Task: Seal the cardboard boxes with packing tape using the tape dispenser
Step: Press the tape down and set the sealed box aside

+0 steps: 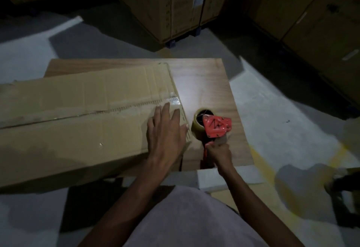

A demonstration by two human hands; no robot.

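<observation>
A long cardboard box [74, 122] lies across a wooden table [206, 83], its top flaps closed along a centre seam with clear tape near its right end. My left hand [165, 130] rests flat on the box's right end, fingers straight and spread. My right hand [219, 152] grips the handle of a red tape dispenser [217, 126] just beyond the box's right edge. The dispenser carries a brownish roll of packing tape [198, 125] and sits low over the table.
Tall stacks of cardboard cartons [175, 7] on pallets stand at the back and right. The grey floor [282, 114] has a yellow line at the right. A dark object sits at the right edge [344, 184]. The scene is dim.
</observation>
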